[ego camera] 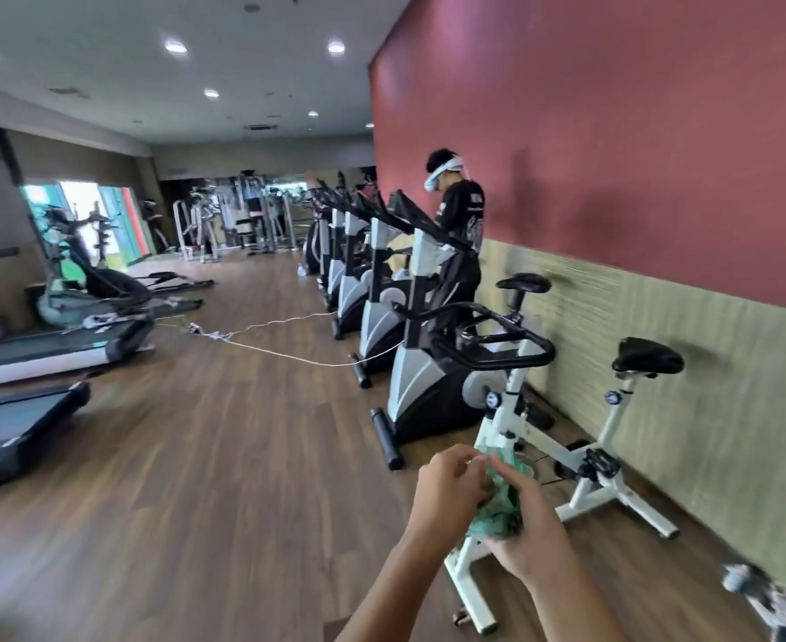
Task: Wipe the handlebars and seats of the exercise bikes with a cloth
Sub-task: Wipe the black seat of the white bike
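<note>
Green cloth [502, 505] blurred, half hidden between left grip [446, 484] and right grip [534, 530], both clutching it

Both hands gripping green cloth [497, 507], white exercise bike [581, 456] beyond

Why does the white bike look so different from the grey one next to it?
The white bike is a skinny frame of open tubes; the grey bike has a chunky silver-and-black covered body. The white bike stands nearest the camera; the grey bike is next along the wall. Both have black seats and stand on the wooden floor.
</note>
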`<state>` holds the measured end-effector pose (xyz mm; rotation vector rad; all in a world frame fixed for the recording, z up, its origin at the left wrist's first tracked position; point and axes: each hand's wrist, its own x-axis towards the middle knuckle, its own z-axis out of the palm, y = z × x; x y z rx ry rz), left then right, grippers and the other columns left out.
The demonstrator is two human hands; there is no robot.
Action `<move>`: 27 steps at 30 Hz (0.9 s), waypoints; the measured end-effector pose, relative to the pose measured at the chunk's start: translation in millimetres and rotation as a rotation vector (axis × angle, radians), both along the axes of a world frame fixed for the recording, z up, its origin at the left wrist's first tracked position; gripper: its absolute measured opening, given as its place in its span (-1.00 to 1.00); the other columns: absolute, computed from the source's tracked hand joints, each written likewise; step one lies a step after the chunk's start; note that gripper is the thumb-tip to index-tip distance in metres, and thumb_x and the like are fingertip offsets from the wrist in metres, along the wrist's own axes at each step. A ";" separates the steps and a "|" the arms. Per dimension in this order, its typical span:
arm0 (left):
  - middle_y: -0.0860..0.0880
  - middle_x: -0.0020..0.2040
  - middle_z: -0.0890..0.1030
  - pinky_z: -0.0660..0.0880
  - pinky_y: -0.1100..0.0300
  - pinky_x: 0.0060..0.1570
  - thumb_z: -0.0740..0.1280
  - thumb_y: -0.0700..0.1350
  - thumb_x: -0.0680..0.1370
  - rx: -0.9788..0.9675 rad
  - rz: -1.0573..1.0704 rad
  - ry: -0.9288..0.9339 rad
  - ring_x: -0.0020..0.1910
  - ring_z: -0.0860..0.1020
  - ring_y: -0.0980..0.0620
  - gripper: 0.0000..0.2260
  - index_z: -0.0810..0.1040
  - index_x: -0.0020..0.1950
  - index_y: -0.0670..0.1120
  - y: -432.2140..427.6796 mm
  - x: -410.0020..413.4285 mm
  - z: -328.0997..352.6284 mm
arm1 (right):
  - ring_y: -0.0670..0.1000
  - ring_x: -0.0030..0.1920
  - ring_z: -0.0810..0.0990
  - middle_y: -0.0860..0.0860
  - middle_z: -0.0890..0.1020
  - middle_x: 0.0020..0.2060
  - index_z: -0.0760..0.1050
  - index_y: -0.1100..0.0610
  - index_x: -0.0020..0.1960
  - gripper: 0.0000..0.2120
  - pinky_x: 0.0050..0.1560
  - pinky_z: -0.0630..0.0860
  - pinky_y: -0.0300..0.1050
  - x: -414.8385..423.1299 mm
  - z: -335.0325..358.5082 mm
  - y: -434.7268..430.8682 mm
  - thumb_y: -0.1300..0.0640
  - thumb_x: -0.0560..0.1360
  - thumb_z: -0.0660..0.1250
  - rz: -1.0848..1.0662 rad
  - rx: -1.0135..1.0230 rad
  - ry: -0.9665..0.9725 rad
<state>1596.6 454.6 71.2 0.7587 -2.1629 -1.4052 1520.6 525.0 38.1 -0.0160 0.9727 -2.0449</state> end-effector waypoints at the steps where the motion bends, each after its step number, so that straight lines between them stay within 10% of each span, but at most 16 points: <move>1: 0.03 -0.19 0.68 0.57 0.22 -0.22 0.27 -0.06 0.58 0.005 0.006 0.027 -0.21 0.64 0.13 -0.85 0.65 -0.06 0.02 -6.2 -14.2 -4.7 | 0.14 -0.14 0.69 0.17 0.71 -0.16 0.61 0.21 0.03 -0.82 -0.11 0.52 0.02 -12.8 -2.9 -2.1 0.12 0.57 0.31 -0.015 0.006 -0.002; 11: 0.11 -0.10 0.65 0.51 0.30 -0.13 0.28 -0.15 0.57 -0.018 -0.169 0.040 -0.09 0.60 0.18 -0.85 0.65 -0.04 0.00 -79.6 -164.2 -21.7 | 0.20 0.04 0.64 0.24 0.66 0.14 0.56 0.24 0.23 -0.73 0.11 0.53 0.09 -148.7 -22.0 -57.2 0.25 0.56 0.28 -0.249 0.112 -0.079; 17: 0.02 -0.03 0.67 0.49 0.25 -0.05 0.29 -0.15 0.58 -0.091 -0.370 0.070 -0.02 0.59 0.10 -0.84 0.67 0.04 -0.09 -112.6 -290.0 -2.8 | 0.14 -0.15 0.72 0.17 0.73 -0.15 0.59 0.21 0.09 -0.81 0.00 0.53 0.07 -254.2 -1.1 -84.4 0.20 0.62 0.22 -0.423 0.088 -0.065; 23: 0.01 -0.07 0.66 0.53 0.17 -0.02 0.31 -0.15 0.58 -0.072 -0.545 0.070 -0.04 0.61 0.04 -0.88 0.65 0.01 -0.05 -95.4 -402.2 -1.0 | 0.16 -0.03 0.64 0.17 0.73 -0.18 0.59 0.21 0.06 -0.79 0.30 0.42 0.18 -336.9 13.3 -62.9 0.18 0.64 0.18 -0.598 0.060 -0.049; 27: 0.06 -0.13 0.62 0.39 0.47 -0.21 0.31 -0.18 0.58 -0.043 -0.617 0.078 -0.17 0.55 0.19 -0.89 0.63 -0.03 -0.06 -62.1 -470.9 -19.2 | 0.18 -0.02 0.65 0.19 0.72 -0.11 0.58 0.23 0.09 -0.80 0.12 0.50 0.14 -393.6 -1.7 -32.8 0.19 0.63 0.20 -0.697 0.048 -0.089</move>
